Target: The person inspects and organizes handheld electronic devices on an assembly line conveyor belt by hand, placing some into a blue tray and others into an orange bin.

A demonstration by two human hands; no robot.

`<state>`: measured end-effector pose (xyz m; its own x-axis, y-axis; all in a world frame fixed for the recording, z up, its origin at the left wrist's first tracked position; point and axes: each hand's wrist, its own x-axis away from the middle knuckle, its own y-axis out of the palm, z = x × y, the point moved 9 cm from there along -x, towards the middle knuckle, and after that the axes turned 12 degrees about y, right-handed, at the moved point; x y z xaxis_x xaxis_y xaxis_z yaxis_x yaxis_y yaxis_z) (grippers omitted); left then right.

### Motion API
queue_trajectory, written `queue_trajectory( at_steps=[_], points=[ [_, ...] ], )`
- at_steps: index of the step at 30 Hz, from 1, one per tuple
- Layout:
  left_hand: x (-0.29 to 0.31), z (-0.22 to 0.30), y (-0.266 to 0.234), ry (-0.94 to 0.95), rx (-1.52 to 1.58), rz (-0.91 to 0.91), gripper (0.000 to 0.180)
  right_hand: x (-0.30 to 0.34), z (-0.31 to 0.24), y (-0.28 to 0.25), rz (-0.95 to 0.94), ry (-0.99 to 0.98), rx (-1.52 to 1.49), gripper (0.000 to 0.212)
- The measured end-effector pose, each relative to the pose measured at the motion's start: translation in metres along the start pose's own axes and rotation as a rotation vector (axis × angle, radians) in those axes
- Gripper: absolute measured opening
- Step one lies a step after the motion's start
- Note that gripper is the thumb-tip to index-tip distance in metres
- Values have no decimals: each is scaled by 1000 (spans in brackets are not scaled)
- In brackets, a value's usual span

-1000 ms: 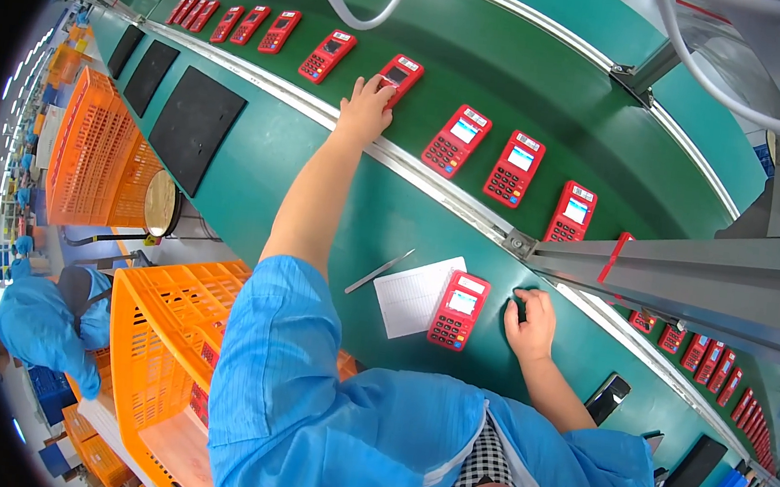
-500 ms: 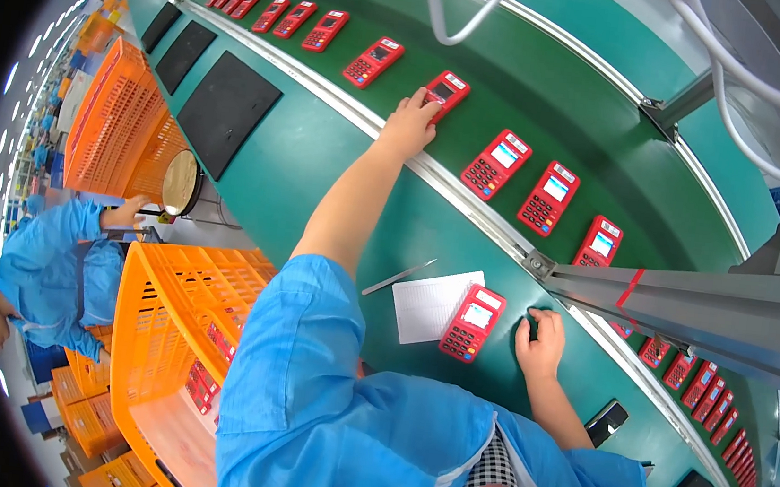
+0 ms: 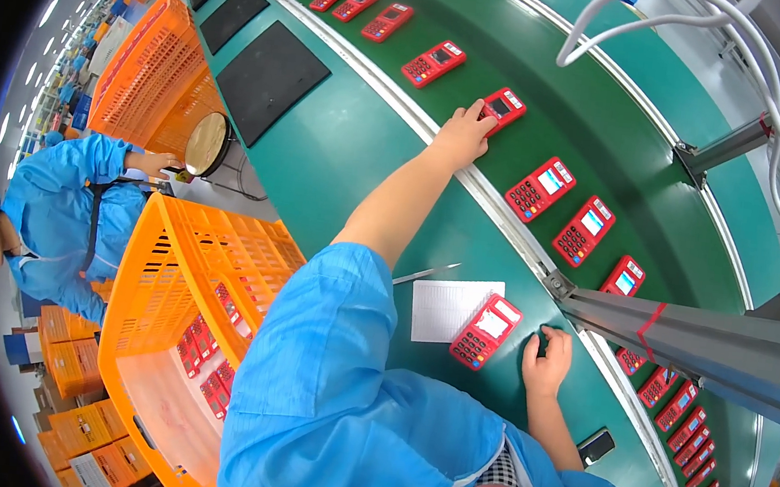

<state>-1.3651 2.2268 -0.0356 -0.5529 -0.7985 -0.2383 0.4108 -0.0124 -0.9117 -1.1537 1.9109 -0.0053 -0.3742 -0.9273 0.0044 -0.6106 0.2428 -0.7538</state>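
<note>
My outstretched left hand (image 3: 463,137) touches a red rectangular keypad terminal (image 3: 506,107), clamped or not I cannot tell; my right hand (image 3: 547,367) curls, thumb apart.

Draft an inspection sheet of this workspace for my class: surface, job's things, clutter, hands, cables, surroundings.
Surface: flat green worktop beside a darker green belt.
Job's things: red rectangular keypad terminals along the belt; one on the worktop overlaps a white gridded paper sheet.
Clutter: slim silver pen-like tool; flat black rectangular mats.
Hands: left hand touches a belt terminal; right hand loosely curled beside the worktop terminal.
Cables: thick white looped cable or hose, upper right.
Surroundings: orange plastic crate containing red devices; co-worker in blue, left.
</note>
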Motion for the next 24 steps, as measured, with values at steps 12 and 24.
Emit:
queue_trajectory(
  at_steps=[12, 24],
  points=[
    [1, -2, -9, -8, -8, 7, 39, -6, -12, 11, -16, 2, 40, 20],
    [3, -3, -11, -38, 14, -1, 39, -8, -23, 16, 8, -2, 34, 19]
  ],
)
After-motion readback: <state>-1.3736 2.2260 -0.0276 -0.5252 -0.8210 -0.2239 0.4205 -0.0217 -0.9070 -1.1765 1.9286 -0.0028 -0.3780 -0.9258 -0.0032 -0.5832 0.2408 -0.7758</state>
